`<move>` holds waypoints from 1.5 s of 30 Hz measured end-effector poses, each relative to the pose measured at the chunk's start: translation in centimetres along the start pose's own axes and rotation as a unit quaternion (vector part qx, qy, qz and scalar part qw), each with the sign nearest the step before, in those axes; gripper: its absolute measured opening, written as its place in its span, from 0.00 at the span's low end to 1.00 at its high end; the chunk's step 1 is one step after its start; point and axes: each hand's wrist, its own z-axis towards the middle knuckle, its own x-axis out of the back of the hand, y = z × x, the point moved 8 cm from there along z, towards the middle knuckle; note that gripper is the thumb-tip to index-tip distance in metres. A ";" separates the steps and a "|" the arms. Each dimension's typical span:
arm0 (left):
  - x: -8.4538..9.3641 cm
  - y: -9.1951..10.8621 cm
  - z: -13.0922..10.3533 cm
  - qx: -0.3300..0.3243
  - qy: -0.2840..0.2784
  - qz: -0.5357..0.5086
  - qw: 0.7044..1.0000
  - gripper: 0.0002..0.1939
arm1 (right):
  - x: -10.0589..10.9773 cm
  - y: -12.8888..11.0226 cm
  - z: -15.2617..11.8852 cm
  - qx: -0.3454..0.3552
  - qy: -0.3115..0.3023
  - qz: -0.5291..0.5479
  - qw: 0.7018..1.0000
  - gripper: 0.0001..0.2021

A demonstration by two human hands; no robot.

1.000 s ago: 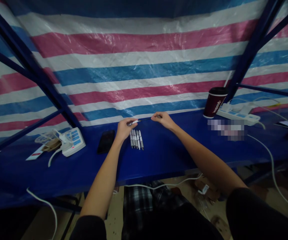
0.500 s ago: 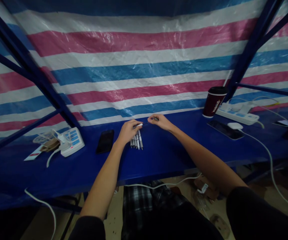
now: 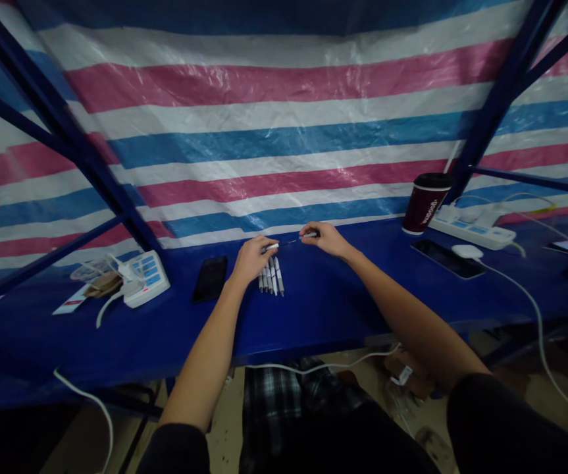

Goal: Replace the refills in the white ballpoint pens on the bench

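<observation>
My left hand [image 3: 251,259] is closed on a white and dark pen body [image 3: 270,247]. A thin dark refill [image 3: 288,243] sticks out of that body to the right. Across from it, my right hand [image 3: 332,239] pinches a short light pen part [image 3: 308,235], apart from the refill's tip. Several white pens with grey grips [image 3: 272,276] lie side by side on the blue table, just below my left hand. My fingers hide part of both held pieces.
A black phone [image 3: 210,279] lies left of the pens, near a white power strip [image 3: 146,279]. To the right are a dark red cup [image 3: 426,205], another phone [image 3: 446,259] with a white charger [image 3: 467,251], and a second power strip [image 3: 476,228]. Striped sheeting [image 3: 284,151] hangs behind.
My right hand has moved slightly right, away from my left, and turned so the light pen part shows. More of the refill is exposed between the hands. The view has shifted slightly.
</observation>
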 end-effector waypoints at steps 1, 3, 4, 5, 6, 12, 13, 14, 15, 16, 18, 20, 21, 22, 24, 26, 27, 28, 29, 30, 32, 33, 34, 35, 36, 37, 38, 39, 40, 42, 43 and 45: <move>0.0 0.0 0.0 0.000 0.000 0.002 1.000 0.11 | -0.1 0.0 0.0 -0.001 -0.001 -0.001 1.000 0.09; 0.0 0.0 0.0 0.000 -0.001 0.003 1.000 0.11 | -0.3 -0.2 0.0 0.000 -0.006 -0.007 1.000 0.09; 0.0 0.0 0.0 0.000 -0.002 0.003 1.000 0.11 | -0.4 -0.3 -0.1 0.003 -0.009 -0.009 1.000 0.09; -0.1 -0.1 0.0 0.001 -0.003 0.003 1.000 0.11 | -0.5 -0.4 -0.1 0.006 -0.012 -0.011 1.000 0.09; -0.1 -0.1 0.0 0.001 -0.005 0.003 1.000 0.11 | -0.6 -0.5 -0.1 0.009 -0.016 -0.010 1.000 0.09; -0.5 0.7 0.1 -0.008 -0.010 -0.028 1.000 0.11 | -1.8 -2.1 -0.6 0.029 -0.030 -0.005 0.999 0.10; -0.5 0.8 0.1 -0.008 -0.009 -0.041 0.999 0.11 | -2.1 -2.5 -0.7 0.033 -0.031 -0.004 0.999 0.10; -0.6 0.9 0.1 -0.006 -0.008 -0.058 0.998 0.11 | -2.4 -2.9 -0.8 0.038 -0.031 -0.002 0.999 0.10; -0.7 0.9 0.1 0.000 -0.012 -0.081 0.997 0.12 | -2.7 -3.3 -0.9 0.045 -0.030 0.000 0.999 0.10; -0.9 0.8 0.1 0.011 -0.021 -0.111 0.994 0.14 | -2.9 -3.8 -1.0 0.052 -0.026 0.002 0.998 0.09; -1.4 0.5 0.1 0.043 -0.048 -0.183 0.981 0.17 | -3.1 -4.5 -1.2 0.063 -0.017 0.011 0.998 0.08; -1.8 0.3 0.0 0.065 -0.075 -0.248 0.964 0.20 | -3.1 -4.9 -1.4 0.069 -0.008 0.024 0.997 0.09; -1.9 0.4 0.0 0.069 -0.082 -0.269 0.957 0.21 | -3.1 -5.0 -1.4 0.069 -0.005 0.028 0.997 0.09; -1.8 0.4 0.0 0.068 -0.081 -0.277 0.955 0.22 | -3.1 -4.9 -1.4 0.062 -0.005 0.029 0.998 0.10; -1.4 0.6 0.1 0.060 -0.063 -0.262 0.961 0.23 | -3.4 -4.1 -1.3 0.025 -0.022 0.023 0.999 0.13; -0.9 0.9 0.2 0.044 -0.035 -0.223 0.973 0.22 | -4.0 -3.1 -1.3 -0.024 -0.056 0.039 0.997 0.18; -0.7 1.0 0.2 0.037 -0.022 -0.203 0.978 0.21 | -4.3 -2.7 -1.3 -0.039 -0.069 0.058 0.995 0.18; -0.6 1.0 0.2 0.030 -0.011 -0.187 0.982 0.21 | -4.4 -2.6 -1.3 -0.043 -0.075 0.080 0.993 0.17; -0.4 1.1 0.2 0.025 -0.003 -0.175 0.984 0.20 | -4.5 -2.5 -1.2 -0.039 -0.077 0.097 0.991 0.16; -0.3 1.1 0.2 0.020 0.004 -0.166 0.986 0.19 | -4.4 -2.6 -1.2 -0.034 -0.078 0.103 0.991 0.16; -0.1 1.2 0.2 0.007 0.013 -0.156 0.988 0.18 | -4.4 -2.7 -1.2 -0.028 -0.087 0.080 0.993 0.15; -0.1 1.3 0.2 0.000 0.015 -0.151 0.988 0.18 | -4.4 -2.7 -1.3 -0.029 -0.094 0.065 0.993 0.16; 0.0 1.4 0.2 -0.005 0.015 -0.145 0.989 0.17 | -4.4 -2.8 -1.4 -0.028 -0.100 0.054 0.993 0.17; 0.0 1.5 0.2 -0.009 0.016 -0.140 0.990 0.17 | -4.3 -2.9 -1.5 -0.025 -0.104 0.047 0.993 0.16; 0.1 1.6 0.2 -0.013 0.017 -0.133 0.991 0.15 | -4.3 -3.1 -1.5 -0.021 -0.108 0.042 0.993 0.16; 0.2 1.8 0.2 -0.015 0.018 -0.128 0.991 0.14 | -4.2 -3.2 -1.6 -0.020 -0.112 0.036 0.993 0.16; 0.3 1.9 0.2 -0.018 0.019 -0.126 0.992 0.12 | -4.2 -3.2 -1.6 -0.020 -0.116 0.030 0.993 0.17; 0.3 2.1 0.1 -0.022 0.020 -0.127 0.991 0.10 | -4.2 -3.3 -1.6 -0.021 -0.117 0.026 0.993 0.19; 0.4 2.2 0.1 -0.026 0.020 -0.129 0.991 0.09 | -4.1 -3.2 -1.6 -0.021 -0.115 0.025 0.993 0.19; 0.5 2.4 0.1 -0.031 0.020 -0.135 0.990 0.07 | -3.9 -3.2 -1.5 -0.019 -0.108 0.031 0.993 0.18; 0.5 2.5 0.1 -0.032 0.019 -0.135 0.990 0.07 | -3.9 -3.1 -1.5 -0.022 -0.108 0.032 0.993 0.18; 0.5 2.5 0.1 -0.031 0.019 -0.134 0.990 0.07 | -4.1 -2.8 -1.5 -0.032 -0.117 0.028 0.992 0.20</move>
